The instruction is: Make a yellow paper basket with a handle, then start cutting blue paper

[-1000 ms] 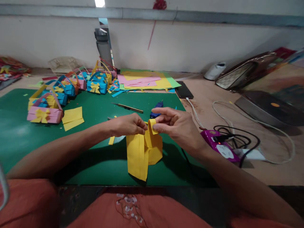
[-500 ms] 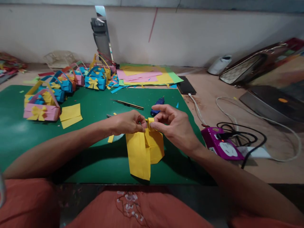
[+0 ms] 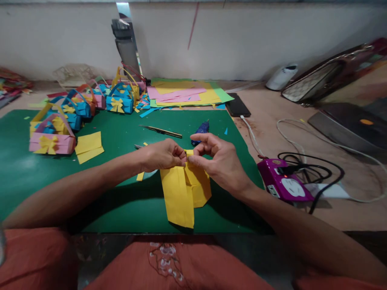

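A folded yellow paper piece [image 3: 178,195] stands over the green mat [image 3: 121,209] in front of me, its flaps hanging down toward the near edge. My left hand [image 3: 166,155] pinches its top edge between thumb and fingers. From the other side, my right hand [image 3: 216,159] grips the same top edge with thumb and index finger, the other fingers curled. Fingers hide part of that edge. Just beyond my right hand lies a dark blue object [image 3: 201,132], partly covered. A craft knife [image 3: 161,131] rests on the mat, and scissor tips [image 3: 138,146] show behind my left wrist.
Several small paper baskets [image 3: 53,143] stand at the left, near yellow paper squares [image 3: 89,146]. Coloured sheets [image 3: 187,94] are stacked at the back beside a phone [image 3: 238,105]. A purple power strip [image 3: 281,181] with cables sits right. A bottle [image 3: 124,48] leans against the wall.
My right thumb and index finger have shifted slightly left along the top of the yellow paper, closer to my left fingertips. The front flap has swung slightly right. The view has tilted a little.
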A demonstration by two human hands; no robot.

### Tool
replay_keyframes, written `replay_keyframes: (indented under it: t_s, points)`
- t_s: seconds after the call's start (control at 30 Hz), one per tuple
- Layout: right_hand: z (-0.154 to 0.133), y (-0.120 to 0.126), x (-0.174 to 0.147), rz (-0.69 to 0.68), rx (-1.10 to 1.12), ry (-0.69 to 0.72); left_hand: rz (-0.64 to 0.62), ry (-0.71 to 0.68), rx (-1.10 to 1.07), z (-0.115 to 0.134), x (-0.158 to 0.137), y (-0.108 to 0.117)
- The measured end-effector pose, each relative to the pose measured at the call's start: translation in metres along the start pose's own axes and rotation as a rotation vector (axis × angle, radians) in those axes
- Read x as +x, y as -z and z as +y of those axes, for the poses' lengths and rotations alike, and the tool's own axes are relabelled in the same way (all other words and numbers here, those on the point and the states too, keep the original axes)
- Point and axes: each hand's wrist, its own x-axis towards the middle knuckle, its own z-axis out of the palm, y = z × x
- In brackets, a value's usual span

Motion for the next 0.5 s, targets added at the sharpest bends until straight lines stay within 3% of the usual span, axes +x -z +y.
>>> replay_keyframes:
  t_s: [0.5]
  points:
    - [0.0045, -0.0014, 0.0010, -0.010, -0.040, 0.028, 0.022, -0.002, -0.028, 0.0011, -0.0019, -0.0017]
